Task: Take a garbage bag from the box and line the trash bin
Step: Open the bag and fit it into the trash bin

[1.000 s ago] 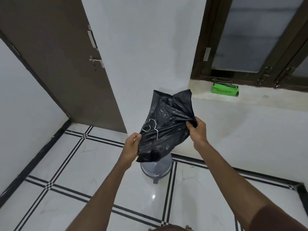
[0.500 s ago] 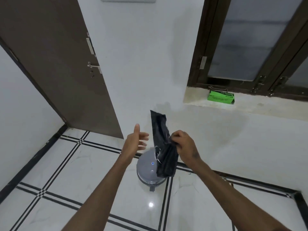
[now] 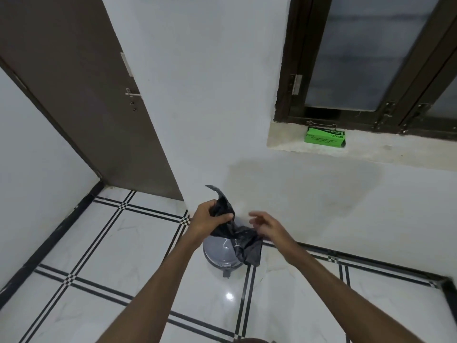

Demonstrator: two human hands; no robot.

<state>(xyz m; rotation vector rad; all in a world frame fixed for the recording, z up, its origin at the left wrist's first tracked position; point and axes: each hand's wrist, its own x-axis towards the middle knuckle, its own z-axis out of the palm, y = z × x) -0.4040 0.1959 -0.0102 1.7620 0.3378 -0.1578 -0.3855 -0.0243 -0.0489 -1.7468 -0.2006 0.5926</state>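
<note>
My left hand (image 3: pixel 210 220) is closed around the upper part of a crumpled black garbage bag (image 3: pixel 243 241); a corner of the bag sticks up above my fist. My right hand (image 3: pixel 268 227) is beside it, blurred, with thumb and forefinger spread. The bag runs under that palm, and whether the lower fingers pinch it is hidden. The bag's loose end hangs over a small round grey trash bin (image 3: pixel 217 254) on the floor by the wall. A green garbage bag box (image 3: pixel 325 139) lies on the window sill (image 3: pixel 395 154), up and to the right.
A brown door (image 3: pixel 81 95) stands open at the left, next to the white wall. The floor (image 3: pixel 111 256) is glossy white tile with black lines. A dark-framed window (image 3: pixel 371 58) sits above the sill. The bin's pedal (image 3: pixel 226 274) points toward me.
The bag went from spread between both hands to bunched in my right hand alone. Now my left hand has gripped its top, and my right hand's fingers have loosened.
</note>
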